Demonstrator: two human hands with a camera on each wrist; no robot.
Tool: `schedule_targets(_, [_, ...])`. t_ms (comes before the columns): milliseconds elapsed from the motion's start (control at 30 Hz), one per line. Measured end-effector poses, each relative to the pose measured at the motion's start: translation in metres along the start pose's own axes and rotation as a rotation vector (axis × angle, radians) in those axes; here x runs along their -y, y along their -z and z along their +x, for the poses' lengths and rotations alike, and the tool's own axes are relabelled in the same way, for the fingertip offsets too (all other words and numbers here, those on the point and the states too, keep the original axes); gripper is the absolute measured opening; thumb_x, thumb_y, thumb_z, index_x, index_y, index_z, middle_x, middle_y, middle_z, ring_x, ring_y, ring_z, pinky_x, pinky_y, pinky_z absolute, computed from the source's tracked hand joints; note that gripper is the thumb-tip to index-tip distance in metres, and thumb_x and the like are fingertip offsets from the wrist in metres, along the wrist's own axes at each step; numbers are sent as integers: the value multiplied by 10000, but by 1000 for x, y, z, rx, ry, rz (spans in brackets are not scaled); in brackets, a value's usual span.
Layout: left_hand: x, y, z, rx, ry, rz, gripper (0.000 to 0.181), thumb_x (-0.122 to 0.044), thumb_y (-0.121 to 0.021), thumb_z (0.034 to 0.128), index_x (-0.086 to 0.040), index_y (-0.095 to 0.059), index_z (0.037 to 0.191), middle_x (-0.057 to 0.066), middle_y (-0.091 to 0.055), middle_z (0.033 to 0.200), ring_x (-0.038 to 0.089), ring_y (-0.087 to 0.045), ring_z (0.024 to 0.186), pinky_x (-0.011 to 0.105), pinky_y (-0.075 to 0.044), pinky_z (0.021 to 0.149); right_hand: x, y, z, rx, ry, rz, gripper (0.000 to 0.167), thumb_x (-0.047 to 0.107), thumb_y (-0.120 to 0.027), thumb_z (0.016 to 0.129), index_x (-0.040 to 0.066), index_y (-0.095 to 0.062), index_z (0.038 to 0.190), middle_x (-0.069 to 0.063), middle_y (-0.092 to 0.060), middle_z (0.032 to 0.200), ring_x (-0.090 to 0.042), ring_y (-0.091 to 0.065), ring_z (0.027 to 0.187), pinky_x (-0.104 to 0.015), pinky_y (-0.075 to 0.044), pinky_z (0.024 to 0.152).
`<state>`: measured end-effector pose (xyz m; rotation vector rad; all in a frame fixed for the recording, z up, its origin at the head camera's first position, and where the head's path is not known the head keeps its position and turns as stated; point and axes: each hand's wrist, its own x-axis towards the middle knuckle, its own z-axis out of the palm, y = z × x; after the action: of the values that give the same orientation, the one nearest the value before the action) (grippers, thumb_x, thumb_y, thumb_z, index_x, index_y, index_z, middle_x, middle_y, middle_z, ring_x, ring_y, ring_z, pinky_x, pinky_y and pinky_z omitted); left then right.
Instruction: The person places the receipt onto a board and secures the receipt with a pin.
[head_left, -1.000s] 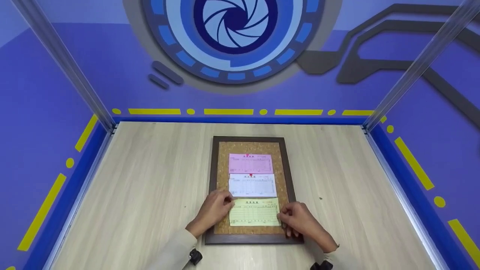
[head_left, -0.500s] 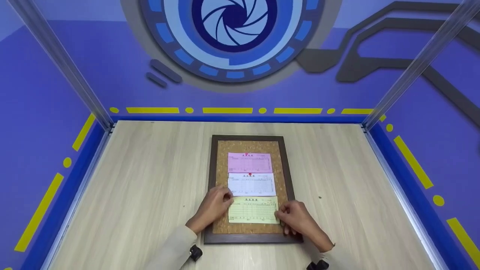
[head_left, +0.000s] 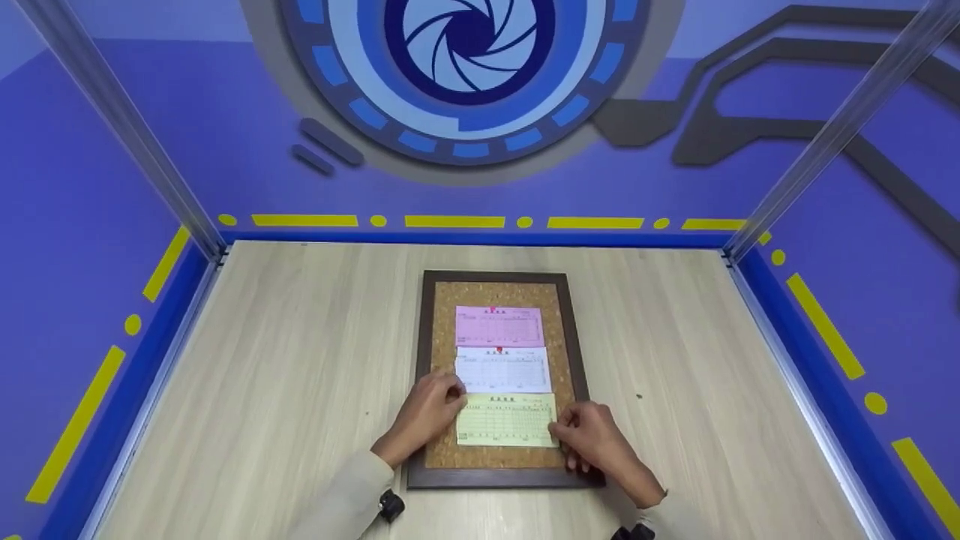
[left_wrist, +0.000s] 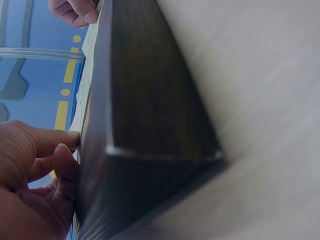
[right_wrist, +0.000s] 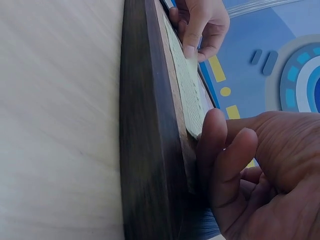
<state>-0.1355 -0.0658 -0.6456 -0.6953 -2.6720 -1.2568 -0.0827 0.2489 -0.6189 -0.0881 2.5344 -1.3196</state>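
Note:
A yellow printed form point(head_left: 505, 421) lies on the lower part of a framed cork board point(head_left: 442, 456). My left hand point(head_left: 429, 411) pinches its upper left corner, and my right hand point(head_left: 598, 439) pinches its right edge. Just above it is a white form point(head_left: 502, 371), with a red pushpin point(head_left: 499, 349) at its top. Higher still, a pink form point(head_left: 498, 328) is held by another red pushpin point(head_left: 493, 309). From the right wrist, the yellow form point(right_wrist: 186, 82) appears edge-on between both hands. The left wrist view shows the board's dark frame point(left_wrist: 150, 85) close up.
The board lies on a light wooden tabletop point(head_left: 300, 337). Blue printed panels point(head_left: 180, 135) with yellow marks enclose the back and sides, with metal posts at the back corners. A small dark speck point(head_left: 639, 396) is on the table right of the board.
The yellow form has shifted slightly up toward the white form, its lower edge higher on the cork. My right hand has moved a little left with it; the left hand has barely moved.

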Motion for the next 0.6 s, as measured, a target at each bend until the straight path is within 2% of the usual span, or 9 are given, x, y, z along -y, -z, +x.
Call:
schedule_targets(33, [7,-5,0,-16,-27,4,55,-44,-778,949,-85,-768,913,-6,-652,892,105,-578,790,313,-529,698,0,1,0,-1,4,4,189,57,-729,984,61,-669,805,-1,-667,570,-89,-613,395,-253,-492,361])
schedule_targets(133, [9,-6,-1,-28,-43,0,48,-33,-766,938,-74,-767,913,3,-655,895,118,-590,791,327,-541,698,0,5,0,-11,11,18,187,58,-742,996,46,-676,821,-12,-676,579,-106,-632,399,-284,-518,363])
schedule_targets(167, [8,-6,0,-22,-33,-2,43,-23,-766,930,-65,-768,924,9,-661,903,124,-599,800,330,-547,708,0,6,0,-19,14,21,182,58,-746,997,40,-681,828,-16,-676,583,-110,-633,400,-291,-522,364])
schedule_targets(267, [-8,4,0,12,29,-8,101,39,-790,902,-35,-754,961,37,-675,917,156,-629,829,359,-565,736,-1,12,1,-43,6,19,148,60,-746,998,32,-699,860,-17,-673,592,-113,-632,404,-297,-527,373])
schedule_targets(400, [-13,7,1,41,69,3,170,59,-818,897,-49,-729,994,48,-681,937,170,-638,859,355,-555,766,-3,19,2,-67,6,15,130,77,-754,1011,20,-709,903,-30,-674,597,-116,-626,408,-294,-525,380])
schedule_targets(500, [-13,6,0,28,47,17,160,42,-823,899,-68,-722,959,33,-671,925,156,-628,844,364,-556,757,-5,24,2,-87,10,10,138,87,-770,1013,20,-709,909,-39,-672,600,-114,-617,412,-291,-521,381])
schedule_targets(533, [-5,1,-1,11,16,22,134,12,-820,917,-75,-726,958,31,-670,935,158,-629,849,361,-557,768,-6,26,2,-94,11,5,138,87,-773,1013,24,-708,909,-39,-670,602,-114,-615,412,-289,-520,381])
schedule_targets(600, [-4,0,-2,-3,-3,29,119,6,-820,914,-67,-735,951,31,-667,939,163,-635,854,381,-569,772,-8,30,2,-108,20,-9,136,86,-774,1012,30,-711,907,-36,-665,602,-116,-610,412,-286,-517,380])
